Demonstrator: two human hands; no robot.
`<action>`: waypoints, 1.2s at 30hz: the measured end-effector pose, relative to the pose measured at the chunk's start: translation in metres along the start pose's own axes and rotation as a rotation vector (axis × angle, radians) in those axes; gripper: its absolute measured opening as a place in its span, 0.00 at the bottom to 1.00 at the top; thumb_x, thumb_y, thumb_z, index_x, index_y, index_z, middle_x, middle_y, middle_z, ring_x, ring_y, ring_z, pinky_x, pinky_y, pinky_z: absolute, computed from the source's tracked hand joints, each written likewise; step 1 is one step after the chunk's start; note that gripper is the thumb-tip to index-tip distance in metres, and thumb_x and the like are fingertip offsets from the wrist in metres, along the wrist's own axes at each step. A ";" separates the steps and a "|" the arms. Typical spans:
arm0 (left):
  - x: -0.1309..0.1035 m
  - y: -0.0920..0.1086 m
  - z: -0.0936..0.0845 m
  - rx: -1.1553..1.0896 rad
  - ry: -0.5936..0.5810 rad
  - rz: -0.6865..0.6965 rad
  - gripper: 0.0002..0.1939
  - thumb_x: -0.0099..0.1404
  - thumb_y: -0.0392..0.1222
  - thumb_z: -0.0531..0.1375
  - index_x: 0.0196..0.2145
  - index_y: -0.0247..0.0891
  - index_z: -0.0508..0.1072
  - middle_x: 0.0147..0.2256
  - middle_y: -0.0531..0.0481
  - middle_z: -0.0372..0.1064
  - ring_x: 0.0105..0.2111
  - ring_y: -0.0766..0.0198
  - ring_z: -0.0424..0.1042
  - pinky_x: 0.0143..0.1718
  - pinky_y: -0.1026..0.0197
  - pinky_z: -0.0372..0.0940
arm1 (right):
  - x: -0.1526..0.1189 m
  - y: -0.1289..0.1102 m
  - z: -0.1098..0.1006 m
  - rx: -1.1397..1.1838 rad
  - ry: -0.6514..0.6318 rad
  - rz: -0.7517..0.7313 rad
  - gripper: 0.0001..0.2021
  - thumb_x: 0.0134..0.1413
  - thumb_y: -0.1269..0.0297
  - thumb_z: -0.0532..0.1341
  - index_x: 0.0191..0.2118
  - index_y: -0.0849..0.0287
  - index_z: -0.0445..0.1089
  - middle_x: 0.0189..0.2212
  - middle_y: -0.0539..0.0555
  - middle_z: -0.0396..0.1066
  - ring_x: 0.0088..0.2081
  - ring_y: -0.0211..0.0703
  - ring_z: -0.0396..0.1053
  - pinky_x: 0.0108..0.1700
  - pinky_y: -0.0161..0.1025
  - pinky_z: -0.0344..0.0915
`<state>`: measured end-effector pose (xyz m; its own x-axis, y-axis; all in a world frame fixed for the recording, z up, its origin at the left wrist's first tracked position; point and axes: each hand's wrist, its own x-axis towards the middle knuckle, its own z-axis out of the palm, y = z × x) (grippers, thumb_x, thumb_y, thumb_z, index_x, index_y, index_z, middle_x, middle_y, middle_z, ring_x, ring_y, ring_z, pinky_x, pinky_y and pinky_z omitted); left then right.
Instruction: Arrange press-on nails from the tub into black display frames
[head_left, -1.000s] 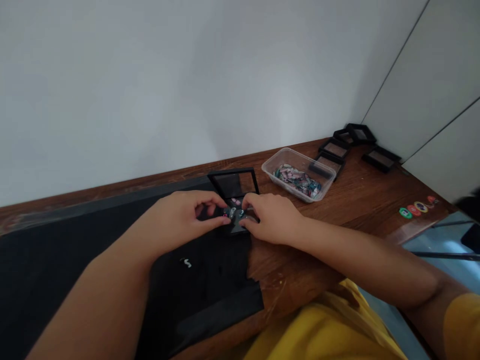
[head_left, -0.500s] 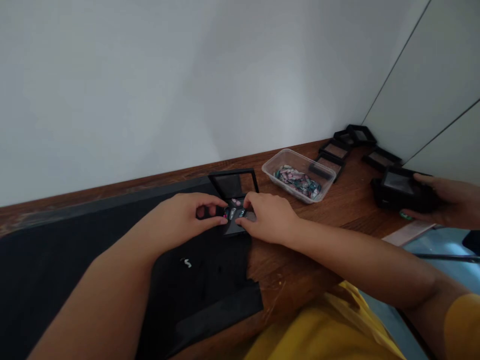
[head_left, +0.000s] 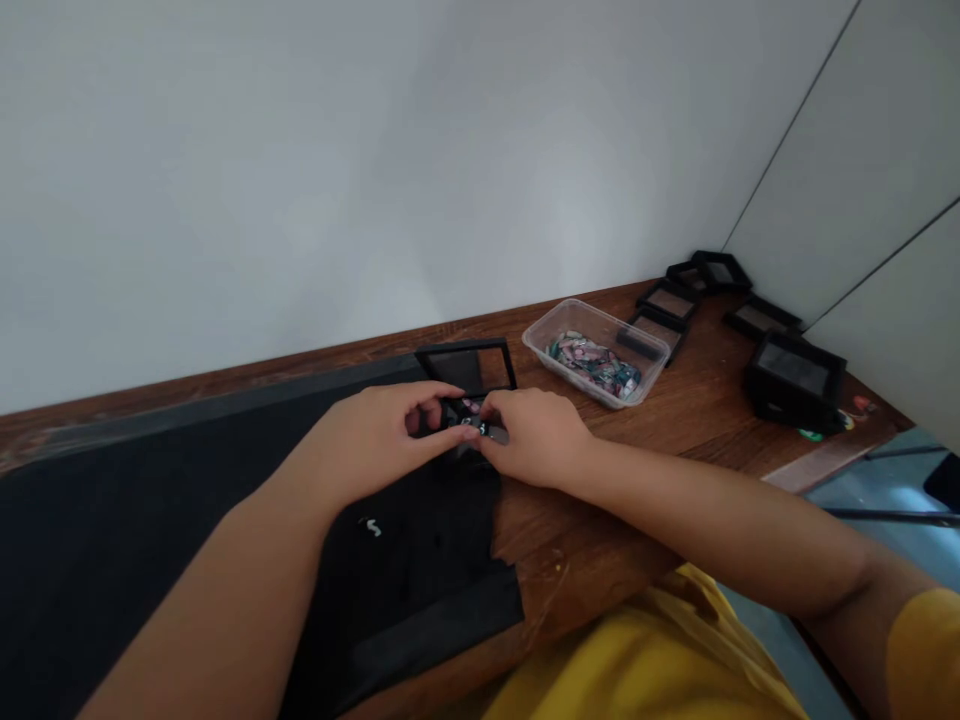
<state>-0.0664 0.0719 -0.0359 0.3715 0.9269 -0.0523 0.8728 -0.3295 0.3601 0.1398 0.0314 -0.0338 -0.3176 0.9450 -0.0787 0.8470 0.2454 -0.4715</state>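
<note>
A small black box (head_left: pixel 495 352) with a windowed lid stands open at the edge of the black mat (head_left: pixel 420 550), its lid raised toward the wall. Inside it lie several small shiny pieces (head_left: pixel 472 406), pink and silvery, which look like press-on nails. My left hand (head_left: pixel 386 425) curls round the box's left side, thumb laid over the pieces. From the right, my right hand (head_left: pixel 536 430) has its thumb and fingertips closed over the same pieces, close to the left thumb. The two hands hide much of the box's inside.
A clear plastic tub (head_left: pixel 570 375) of loose nail-like pieces stands behind my right hand. Several closed black boxes (head_left: pixel 670 297) lie toward the corner, with a black stack (head_left: pixel 795 375) nearer. A small white curved piece (head_left: pixel 373 526) lies on the mat.
My left hand has shifted right, its thumb now across the pieces in the box. Another person's hand has let go of the black stack at the right and left the view.
</note>
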 end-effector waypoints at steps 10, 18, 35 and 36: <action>0.003 -0.005 0.009 -0.009 0.016 0.082 0.24 0.61 0.66 0.62 0.47 0.53 0.84 0.26 0.53 0.74 0.24 0.60 0.70 0.24 0.58 0.58 | -0.001 0.003 -0.004 -0.011 0.021 -0.025 0.19 0.62 0.52 0.66 0.55 0.52 0.75 0.50 0.56 0.81 0.53 0.56 0.77 0.48 0.45 0.69; 0.001 0.000 0.005 -0.007 0.025 0.112 0.21 0.64 0.65 0.60 0.39 0.51 0.85 0.27 0.52 0.75 0.26 0.59 0.71 0.27 0.58 0.59 | 0.002 0.007 -0.008 0.164 0.040 0.042 0.13 0.65 0.58 0.60 0.49 0.53 0.77 0.38 0.52 0.81 0.37 0.45 0.75 0.36 0.37 0.61; 0.002 -0.009 0.015 0.001 0.110 0.176 0.20 0.69 0.63 0.56 0.44 0.54 0.84 0.42 0.49 0.81 0.41 0.53 0.78 0.40 0.54 0.70 | 0.003 0.006 -0.010 0.009 0.035 -0.059 0.16 0.69 0.65 0.55 0.52 0.52 0.79 0.51 0.54 0.81 0.53 0.50 0.76 0.50 0.42 0.68; 0.002 -0.009 0.015 -0.002 0.110 0.177 0.20 0.69 0.63 0.57 0.44 0.54 0.84 0.42 0.49 0.81 0.41 0.52 0.78 0.41 0.54 0.70 | 0.004 0.006 -0.011 0.005 0.029 -0.062 0.16 0.69 0.65 0.55 0.53 0.52 0.79 0.52 0.53 0.81 0.53 0.50 0.76 0.50 0.42 0.68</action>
<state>-0.0691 0.0738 -0.0530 0.4820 0.8687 0.1143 0.7961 -0.4887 0.3568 0.1482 0.0386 -0.0275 -0.3567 0.9339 -0.0237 0.8240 0.3025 -0.4791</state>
